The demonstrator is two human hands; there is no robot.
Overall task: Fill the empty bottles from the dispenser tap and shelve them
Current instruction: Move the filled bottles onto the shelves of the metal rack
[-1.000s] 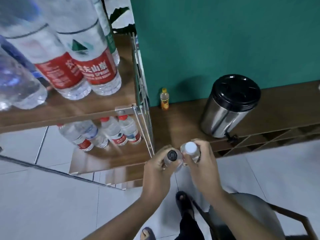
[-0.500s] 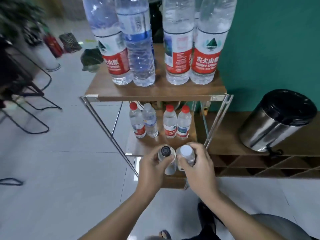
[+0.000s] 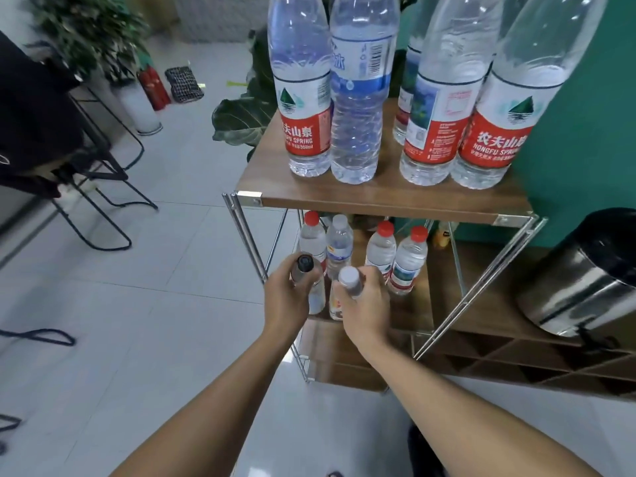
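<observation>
My left hand (image 3: pixel 287 296) grips a clear bottle with a black cap (image 3: pixel 306 270). My right hand (image 3: pixel 364 304) grips a clear bottle with a white cap (image 3: pixel 349 280). Both bottles are upright, side by side, at the front edge of the lower shelf (image 3: pixel 413 304) of a wooden rack. Behind them on that shelf stand several small water bottles (image 3: pixel 409 259) with red or white caps. The steel dispenser (image 3: pixel 581 287) with a black lid sits at the right on a low wooden bench, its black tap (image 3: pixel 592 339) facing forward.
The rack's top shelf (image 3: pixel 378 197) carries several large water bottles (image 3: pixel 303 98). Chrome legs (image 3: pixel 247 232) frame the rack. A small orange bottle (image 3: pixel 442 235) stands behind the rack. A black chair (image 3: pixel 51 139), a potted plant (image 3: pixel 96 46) and tiled floor lie to the left.
The view has swung left from the dispenser to the rack. Both hands, each still holding its bottle, have moved toward the lower shelf, close to the bottles standing there.
</observation>
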